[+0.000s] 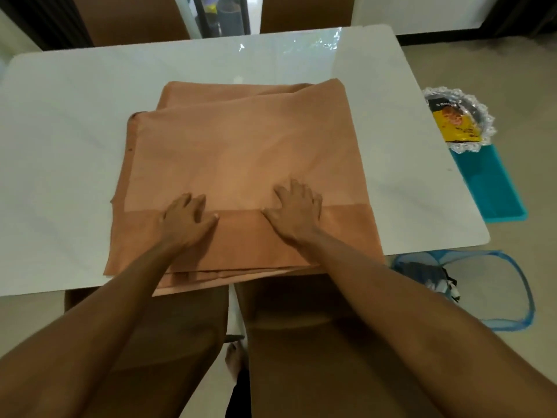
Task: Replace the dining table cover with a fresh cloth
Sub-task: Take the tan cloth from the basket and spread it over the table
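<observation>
Mid-frame on the white table [75,116], the folded orange cloth [241,146] lies roughly square, its fold edge running left-right, while the left hand [187,220] and right hand [297,209] press it with spread, ungripping fingers.

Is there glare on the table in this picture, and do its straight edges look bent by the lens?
Head view: yes, a bright reflection glares on the far part of the white table; its edges bow, a wide-angle effect; the folded cloth is evenly lit; the left hand and right hand look slightly soft.
</observation>
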A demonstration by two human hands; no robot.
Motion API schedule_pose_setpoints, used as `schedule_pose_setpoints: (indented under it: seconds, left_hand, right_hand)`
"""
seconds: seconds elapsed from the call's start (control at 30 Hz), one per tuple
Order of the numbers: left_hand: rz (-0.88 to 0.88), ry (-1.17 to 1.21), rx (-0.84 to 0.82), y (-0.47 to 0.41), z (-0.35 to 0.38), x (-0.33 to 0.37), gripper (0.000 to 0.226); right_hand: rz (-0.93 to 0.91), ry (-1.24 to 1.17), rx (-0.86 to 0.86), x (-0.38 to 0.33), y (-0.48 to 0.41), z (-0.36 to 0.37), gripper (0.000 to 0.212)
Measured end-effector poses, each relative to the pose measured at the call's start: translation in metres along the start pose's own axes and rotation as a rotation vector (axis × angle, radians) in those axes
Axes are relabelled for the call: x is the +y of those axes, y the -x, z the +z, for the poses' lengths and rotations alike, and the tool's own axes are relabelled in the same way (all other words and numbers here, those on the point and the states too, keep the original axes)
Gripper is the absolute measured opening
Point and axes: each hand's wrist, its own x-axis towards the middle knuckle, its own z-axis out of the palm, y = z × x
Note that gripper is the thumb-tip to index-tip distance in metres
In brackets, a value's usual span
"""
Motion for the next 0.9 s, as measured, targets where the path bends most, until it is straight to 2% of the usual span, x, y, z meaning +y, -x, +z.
schedule_pose_setpoints:
  seconds: [0.17,0.37,0.5,0.67,0.77,0.83,0.9]
  left_hand:
    - [0.058,-0.111,-0.061,-0.003,-0.007,-0.029,0.073]
    - [0.102,-0.113,-0.032,-0.016,-0.015,-0.057,0.071]
    - [0.059,-0.105,0.040,-0.022,-0.024,-0.075,0.070]
    - [-0.054,-0.074,0.186,-0.011,-0.031,-0.090,0.058]
    - [-0.126,0.036,0.163,0.011,-0.033,-0.086,0.057]
    - [-0.095,0.146,0.138,0.026,-0.034,-0.081,0.053]
    - [-0.064,0.226,0.185,0.038,-0.035,-0.094,0.039]
  right_hand:
    - [0.099,-0.027,-0.020,-0.035,-0.001,0.027,0.084]
    - [0.096,0.090,0.025,-0.058,-0.014,0.040,0.090]
    - [-0.020,0.183,-0.040,-0.079,-0.054,0.034,0.089]
    - [-0.156,0.262,-0.185,-0.142,-0.130,0.018,0.081]
    - [-0.188,0.282,-0.287,-0.213,-0.160,0.025,0.074]
    - [-0.219,0.248,-0.338,-0.247,-0.165,0.033,0.074]
    - [-0.284,0.218,-0.350,-0.260,-0.154,0.047,0.075]
